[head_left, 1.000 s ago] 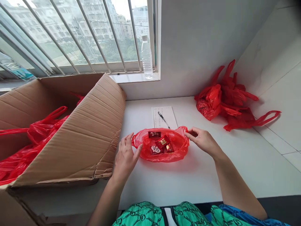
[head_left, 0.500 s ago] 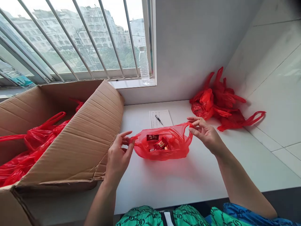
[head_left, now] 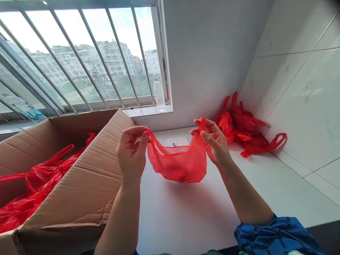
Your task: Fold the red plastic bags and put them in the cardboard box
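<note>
A thin red plastic bag (head_left: 176, 164) hangs between my hands above the white table. My left hand (head_left: 132, 143) pinches its left handle between thumb and fingers. The right handle is gripped by my right hand (head_left: 212, 140), whose thumb and fingers close around it. Darker shapes show faintly through the bottom of the bag; what they are cannot be made out now. Behind the bag lie a paper pad (head_left: 177, 141) and a pen (head_left: 174, 144), both partly hidden by it.
At the left stands an open cardboard box (head_left: 87, 177) with red plastic bags (head_left: 47, 177) inside. More red bags (head_left: 241, 124) lie piled in the back right corner by the tiled wall. A clear bottle (head_left: 159, 95) stands on the sill of the barred window.
Both hands have raised the bag by its handles and drawn slightly closer together. The wrapped pieces visible inside earlier are now veiled by the bag's side. The view has tilted upward.
</note>
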`<act>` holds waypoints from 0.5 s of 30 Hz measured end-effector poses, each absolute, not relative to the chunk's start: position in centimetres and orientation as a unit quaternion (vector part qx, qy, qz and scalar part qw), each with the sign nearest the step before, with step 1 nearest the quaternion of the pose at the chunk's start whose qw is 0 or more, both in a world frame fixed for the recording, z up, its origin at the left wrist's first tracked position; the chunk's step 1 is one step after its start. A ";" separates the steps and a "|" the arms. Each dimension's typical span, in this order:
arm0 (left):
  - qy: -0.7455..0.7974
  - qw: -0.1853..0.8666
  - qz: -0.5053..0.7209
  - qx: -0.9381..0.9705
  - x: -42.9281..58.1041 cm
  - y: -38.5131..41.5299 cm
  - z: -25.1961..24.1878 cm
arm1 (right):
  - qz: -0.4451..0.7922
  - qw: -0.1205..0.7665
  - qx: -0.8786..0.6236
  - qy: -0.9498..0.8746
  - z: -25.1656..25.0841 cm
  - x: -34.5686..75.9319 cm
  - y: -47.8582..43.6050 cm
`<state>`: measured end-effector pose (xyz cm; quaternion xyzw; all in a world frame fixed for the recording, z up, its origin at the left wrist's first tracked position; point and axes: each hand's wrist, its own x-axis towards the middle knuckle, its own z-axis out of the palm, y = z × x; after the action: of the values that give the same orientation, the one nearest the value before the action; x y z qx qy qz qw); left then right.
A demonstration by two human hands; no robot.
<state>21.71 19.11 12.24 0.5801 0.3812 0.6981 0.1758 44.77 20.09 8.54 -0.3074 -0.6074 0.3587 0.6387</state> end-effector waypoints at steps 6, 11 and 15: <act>0.311 0.272 0.568 0.711 25.0 18.3 12.1 | 0.368 0.540 -0.328 -0.682 7.6 41.5 19.5; 0.319 0.217 0.571 0.724 25.4 19.9 9.4 | 0.397 0.566 -0.337 -0.640 6.7 40.7 20.6; 0.360 0.357 0.460 0.729 25.2 21.3 6.7 | 0.531 0.552 -0.323 -0.555 6.3 41.5 21.4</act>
<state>25.23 21.28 6.73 0.7292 0.3596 0.4597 0.3573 41.52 21.37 6.31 -0.3230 -0.5554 0.5313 0.5522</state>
